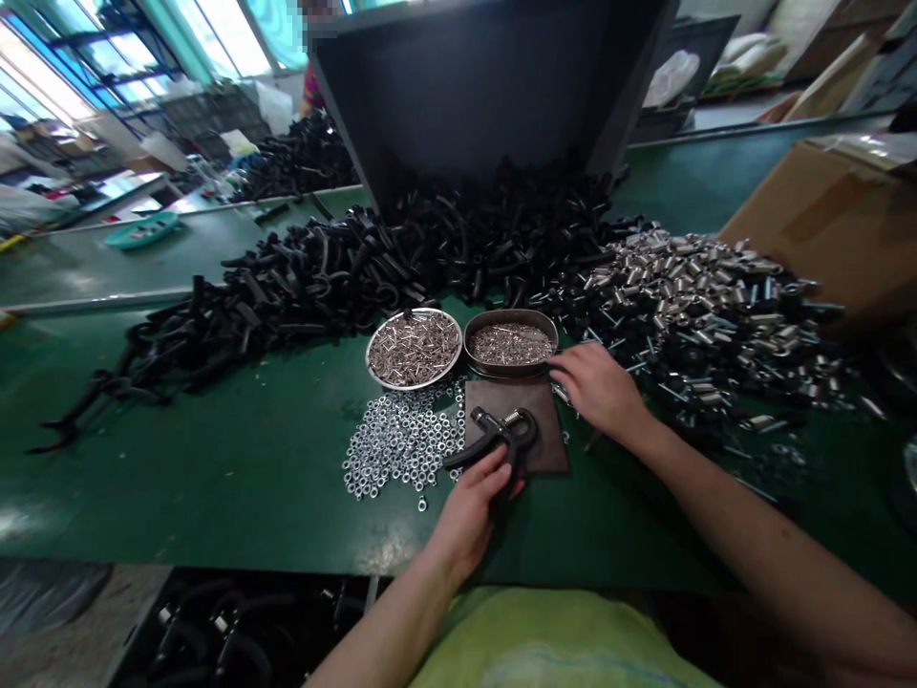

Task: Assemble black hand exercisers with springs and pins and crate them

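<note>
My left hand (469,506) is closed round one black handle of a hand gripper (494,438), a sprung tool that lies over a dark brown mat (548,406). My right hand (598,387) reaches to the mat's right edge, fingers curled down among small metal parts; what it holds, if anything, is hidden. Just beyond the mat stand a round dish of small metal tubes (414,348) and an oval dish of tiny screws (511,342). A spread of shiny nuts (401,444) lies left of the mat.
A long heap of black handles (322,277) crosses the green table (215,478) under a dark hopper (487,86). Springs and bolts (702,296) pile up at right, beside a cardboard box (838,210). A bin of black parts (236,631) sits below the table's front edge.
</note>
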Demonstrator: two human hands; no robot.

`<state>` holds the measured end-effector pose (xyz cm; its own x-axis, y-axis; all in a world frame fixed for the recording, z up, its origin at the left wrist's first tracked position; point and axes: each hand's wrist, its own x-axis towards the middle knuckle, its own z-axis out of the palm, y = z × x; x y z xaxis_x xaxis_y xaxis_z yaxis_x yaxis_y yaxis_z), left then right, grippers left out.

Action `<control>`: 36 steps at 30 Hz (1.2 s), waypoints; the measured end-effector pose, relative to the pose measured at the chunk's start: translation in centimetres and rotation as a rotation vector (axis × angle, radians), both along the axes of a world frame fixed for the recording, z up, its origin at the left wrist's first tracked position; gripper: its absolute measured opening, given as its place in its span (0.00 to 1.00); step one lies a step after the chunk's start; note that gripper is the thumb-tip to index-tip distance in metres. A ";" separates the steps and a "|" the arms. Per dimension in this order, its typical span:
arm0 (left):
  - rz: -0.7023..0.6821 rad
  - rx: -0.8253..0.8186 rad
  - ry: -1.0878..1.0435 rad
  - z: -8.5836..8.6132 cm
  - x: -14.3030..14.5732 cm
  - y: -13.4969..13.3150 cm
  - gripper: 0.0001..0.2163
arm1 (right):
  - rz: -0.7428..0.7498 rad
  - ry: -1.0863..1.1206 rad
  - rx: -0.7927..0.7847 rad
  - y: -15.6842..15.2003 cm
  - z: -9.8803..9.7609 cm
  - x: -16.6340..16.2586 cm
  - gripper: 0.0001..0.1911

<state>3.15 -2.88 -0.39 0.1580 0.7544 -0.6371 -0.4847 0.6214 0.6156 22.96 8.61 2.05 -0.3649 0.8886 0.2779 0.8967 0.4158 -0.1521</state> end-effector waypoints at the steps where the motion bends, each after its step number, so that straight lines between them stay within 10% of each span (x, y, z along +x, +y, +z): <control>1: -0.016 0.040 0.050 0.1 0.2 -0.4 0.18 | -0.003 -0.061 -0.049 1.7 0.4 -1.0 0.15; 10: -0.339 0.452 0.512 2.3 -2.0 -0.9 0.22 | -0.115 -0.282 -0.322 9.5 -0.7 -5.2 0.10; 18: -0.424 0.977 1.387 2.5 -2.8 12.0 0.09 | -0.126 -0.075 -0.278 8.7 -0.9 -3.9 0.13; 25: -0.824 0.869 1.751 1.0 0.8 21.4 0.09 | -0.067 0.446 -0.331 5.3 -0.1 -2.7 0.11; 30: -0.874 0.838 1.788 0.4 1.2 22.0 0.11 | 0.010 0.746 -0.500 1.9 -1.7 -1.8 0.04; 36: -0.880 0.839 1.794 0.2 0.8 22.0 0.12 | 0.151 0.609 -0.485 0.0 -3.6 -1.7 0.04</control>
<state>3.95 19.13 -0.20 0.2991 0.9482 -0.1074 0.9490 -0.2838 0.1370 21.27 8.63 -1.50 -0.3993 0.9147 0.0621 0.5369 0.2883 -0.7929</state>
